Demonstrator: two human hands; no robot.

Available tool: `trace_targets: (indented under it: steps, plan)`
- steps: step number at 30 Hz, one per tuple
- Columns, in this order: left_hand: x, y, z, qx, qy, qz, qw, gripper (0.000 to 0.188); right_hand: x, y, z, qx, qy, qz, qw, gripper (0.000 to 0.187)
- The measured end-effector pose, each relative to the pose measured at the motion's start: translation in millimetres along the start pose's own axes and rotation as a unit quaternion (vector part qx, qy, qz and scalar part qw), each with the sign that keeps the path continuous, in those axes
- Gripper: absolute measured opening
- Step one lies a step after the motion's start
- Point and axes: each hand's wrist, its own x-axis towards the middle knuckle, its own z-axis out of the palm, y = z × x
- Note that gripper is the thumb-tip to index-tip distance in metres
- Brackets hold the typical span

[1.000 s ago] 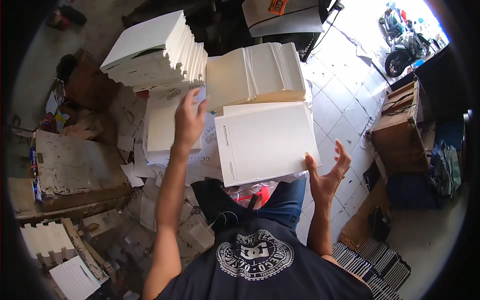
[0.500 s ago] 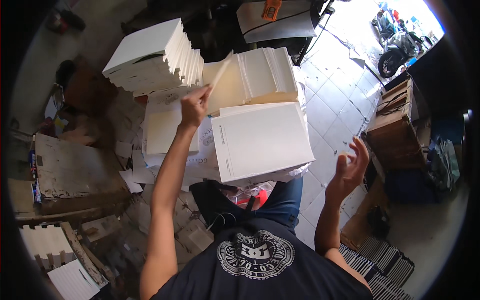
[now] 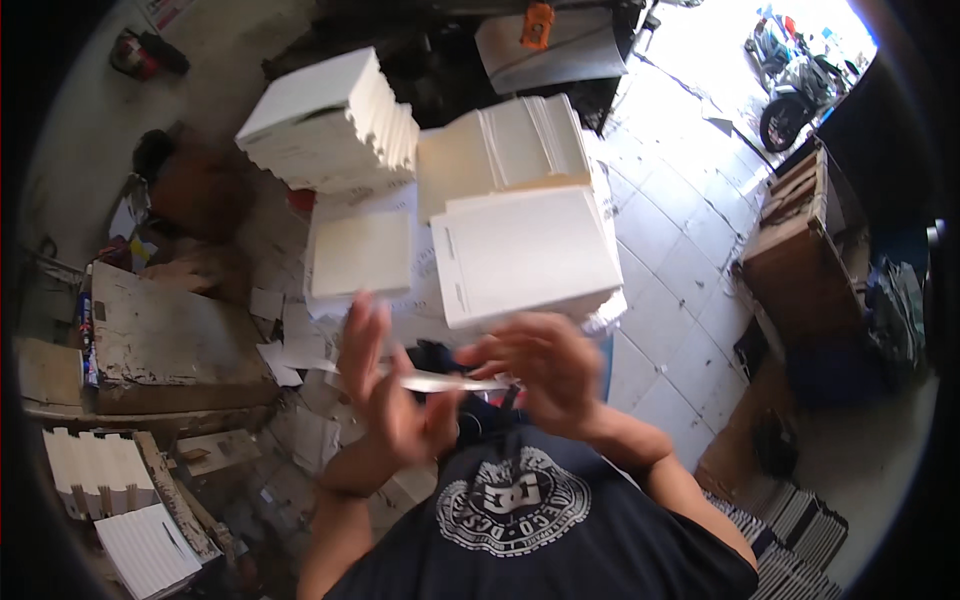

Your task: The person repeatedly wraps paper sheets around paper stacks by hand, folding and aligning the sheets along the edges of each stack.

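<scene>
Centrally, a thin pale strip lies between the left hand, its fingers extended, and the right hand, its fingers bent, near the dark shirt; blur hides which hand grips it. Beyond them, white sheets lie beside a small cream stack, with a tall white stack behind the latter.

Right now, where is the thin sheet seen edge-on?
In the head view, the thin sheet is below and slightly left of centre, between the left hand and right hand.
</scene>
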Motion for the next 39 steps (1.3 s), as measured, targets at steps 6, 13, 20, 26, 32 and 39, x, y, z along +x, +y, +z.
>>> trace_targets:
  steps: [6, 13, 20, 26, 32, 39]
  plan:
    - [-128.3, -85.3, 103.5, -0.024, 0.444, -0.188, 0.876, 0.079, -84.2, 88.5, -19.0, -0.269, 0.001, -0.012, 0.963, 0.024]
    - [-319.1, -143.5, 152.0, 0.147, -0.019, -0.601, 0.785, 0.096, -151.6, 195.5, -61.5, -0.334, -0.096, 0.251, 0.903, 0.037]
    - [-316.8, -140.4, 145.7, 0.099, 0.072, -0.559, 0.820, 0.092, -148.5, 291.3, -47.6, -0.282, -0.325, 0.493, 0.756, 0.088]
    - [-325.9, -160.2, 148.7, 0.084, 0.032, -0.577, 0.811, 0.077, -161.2, 322.0, -85.9, -0.126, -0.146, 0.535, 0.823, 0.079]
    - [-420.3, -163.1, 104.0, -0.123, 0.103, -0.724, 0.671, 0.059, -111.9, 178.3, -191.7, -0.340, -0.441, 0.407, 0.724, 0.052]
    - [-499.8, -185.4, 33.8, 0.199, -0.593, -0.563, 0.540, 0.047, -138.2, 233.6, -470.4, -0.564, 0.361, 0.351, 0.654, 0.045]
